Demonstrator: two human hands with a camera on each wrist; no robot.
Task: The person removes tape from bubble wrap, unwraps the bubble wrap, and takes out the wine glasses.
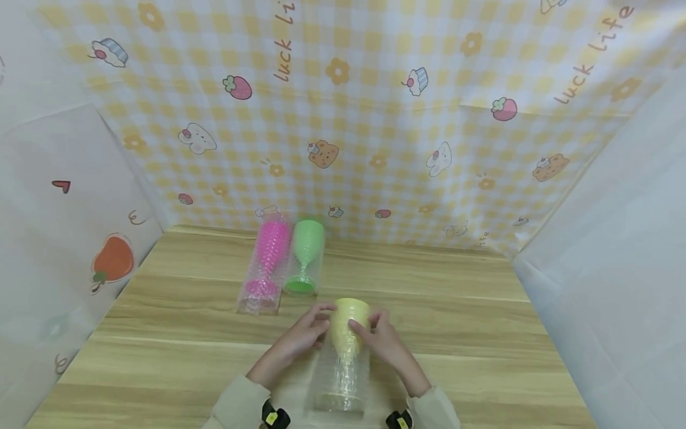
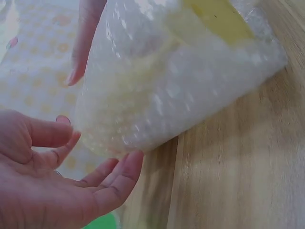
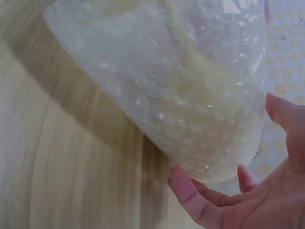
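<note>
A yellow goblet (image 1: 351, 316) in a clear bubble-wrap bag (image 1: 343, 381) lies between my hands, bowl away from me and foot toward me. My right hand (image 1: 382, 338) grips the bowl from the right, thumb laid over its top and fingers round the side. On the other side is my left hand (image 1: 301, 335), fingers spread and loosely bent, with fingertips right at the rim end of the bag. In the left wrist view, the wrapped bowl (image 2: 128, 100) shows between both hands. The wrap blurs the stem inside.
Back left on the wooden table (image 1: 455, 310) lie a pink goblet (image 1: 272, 241) and a green goblet (image 1: 308, 241), each in bubble wrap, side by side. A yellow checked cloth (image 1: 370, 119) hangs behind, with white sheets (image 1: 616, 238) at both sides.
</note>
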